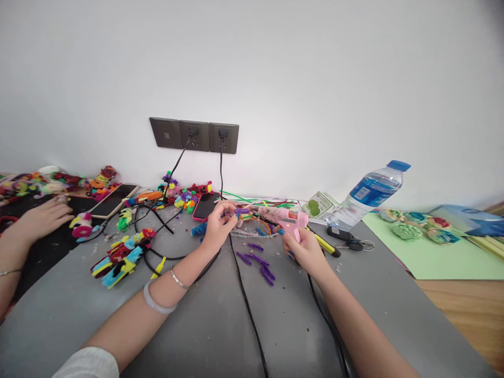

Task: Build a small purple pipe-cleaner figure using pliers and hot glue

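My right hand [301,247] is wrapped round the handle of a pink hot glue gun [293,223], whose nozzle points left. Its front part looks crusted with residue. In my left hand [219,223], a short purple pipe cleaner piece [241,211] is pinched between the fingertips, close to the nozzle. Whether the two touch I cannot tell. Below them on the grey table [212,325] lie several more purple pipe cleaner pieces [260,259]. A yellow utility knife [325,244] is beside my right hand, partly hidden by it.
A water bottle [372,191] leans at the back right, near keys [356,244]. Black cords [244,294] cross the table from wall sockets [194,135]. Colourful pipe cleaner figures [122,257] and phones [114,201] lie left. Another person's hand [45,218] is at far left. Green paper [397,257] lies right.
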`<state>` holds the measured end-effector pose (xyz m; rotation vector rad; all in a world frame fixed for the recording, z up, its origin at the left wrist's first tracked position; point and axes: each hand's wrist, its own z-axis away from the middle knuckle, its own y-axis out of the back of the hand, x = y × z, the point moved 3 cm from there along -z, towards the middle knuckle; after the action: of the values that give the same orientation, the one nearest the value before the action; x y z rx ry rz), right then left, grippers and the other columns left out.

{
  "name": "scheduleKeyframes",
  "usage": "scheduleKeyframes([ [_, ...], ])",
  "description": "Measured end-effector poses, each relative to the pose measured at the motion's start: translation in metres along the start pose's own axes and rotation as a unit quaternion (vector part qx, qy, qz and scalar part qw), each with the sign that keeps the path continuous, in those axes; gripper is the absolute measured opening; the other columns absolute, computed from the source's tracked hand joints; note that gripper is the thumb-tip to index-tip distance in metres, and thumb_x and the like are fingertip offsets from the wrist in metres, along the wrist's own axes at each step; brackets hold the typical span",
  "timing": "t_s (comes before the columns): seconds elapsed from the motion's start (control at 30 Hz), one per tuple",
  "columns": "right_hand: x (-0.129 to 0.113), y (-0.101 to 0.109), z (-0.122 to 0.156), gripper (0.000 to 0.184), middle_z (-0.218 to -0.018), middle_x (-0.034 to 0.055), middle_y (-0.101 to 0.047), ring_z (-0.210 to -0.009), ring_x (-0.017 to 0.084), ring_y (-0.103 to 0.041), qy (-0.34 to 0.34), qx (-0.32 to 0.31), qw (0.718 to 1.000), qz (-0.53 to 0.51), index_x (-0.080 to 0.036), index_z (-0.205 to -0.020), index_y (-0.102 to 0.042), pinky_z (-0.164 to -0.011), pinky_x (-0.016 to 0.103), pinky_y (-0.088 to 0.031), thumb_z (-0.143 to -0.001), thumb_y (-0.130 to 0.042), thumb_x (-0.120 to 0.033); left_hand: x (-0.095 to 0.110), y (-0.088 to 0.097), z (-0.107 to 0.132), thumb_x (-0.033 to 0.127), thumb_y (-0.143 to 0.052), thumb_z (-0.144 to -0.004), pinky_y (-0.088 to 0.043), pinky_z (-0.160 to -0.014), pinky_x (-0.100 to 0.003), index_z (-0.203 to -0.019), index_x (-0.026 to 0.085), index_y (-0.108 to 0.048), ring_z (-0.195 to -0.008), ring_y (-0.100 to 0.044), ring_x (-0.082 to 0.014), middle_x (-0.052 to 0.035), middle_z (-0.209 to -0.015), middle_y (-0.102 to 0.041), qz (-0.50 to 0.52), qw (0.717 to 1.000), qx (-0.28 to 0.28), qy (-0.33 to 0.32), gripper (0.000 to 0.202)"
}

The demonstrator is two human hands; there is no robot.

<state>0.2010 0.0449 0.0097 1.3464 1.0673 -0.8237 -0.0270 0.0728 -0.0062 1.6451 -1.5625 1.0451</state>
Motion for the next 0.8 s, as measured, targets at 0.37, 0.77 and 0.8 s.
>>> scheduleKeyframes([
  [0.37, 0.0001, -0.0056, 0.0031, 0.051, -0.043, -0.0032, -0.041, -0.041, 0.009, -0.035, 0.040, -0.041, 0.998, -0.020, -0.023, -0.051, -0.040, -0.040, 0.024, -0.031, -0.082, -0.059, -0.058, 0.0051, -0.0034, 0.0006, 0.017, -0.062, -0.074, -0.045, -0.058, -0.021, -0.084, 0.018, -0.062, -0.091, -0.058, -0.0177, -0.0088, -0.108, -0.058, -0.015, 0.999, -0.018, 0.023, 0.010],
  [0.77, 0.0021, -0.0067, 0.0033, 0.049, -0.045, -0.0037, -0.039, -0.043, 0.009, -0.034, 0.039, -0.047, 0.998, 0.012, -0.023, -0.052, -0.038, -0.042, 0.025, -0.034, -0.082, -0.058, -0.057, 0.0053, -0.0034, 0.0003, 0.018, -0.064, -0.074, -0.044, -0.057, -0.020, -0.083, 0.018, -0.062, -0.091, -0.057, -0.0175, -0.0085, -0.107, -0.059, -0.038, 0.999, -0.034, 0.008, 0.009],
  [0.8, 0.0032, -0.0065, 0.0032, 0.049, -0.045, -0.0039, -0.039, -0.043, 0.009, -0.033, 0.039, -0.046, 0.998, 0.010, -0.023, -0.053, -0.039, -0.043, 0.025, -0.034, -0.082, -0.057, -0.057, 0.0055, -0.0034, 0.0002, 0.018, -0.064, -0.074, -0.044, -0.057, -0.020, -0.083, 0.018, -0.062, -0.091, -0.057, -0.0175, -0.0085, -0.107, -0.059, -0.038, 0.999, -0.034, 0.008, 0.009],
])
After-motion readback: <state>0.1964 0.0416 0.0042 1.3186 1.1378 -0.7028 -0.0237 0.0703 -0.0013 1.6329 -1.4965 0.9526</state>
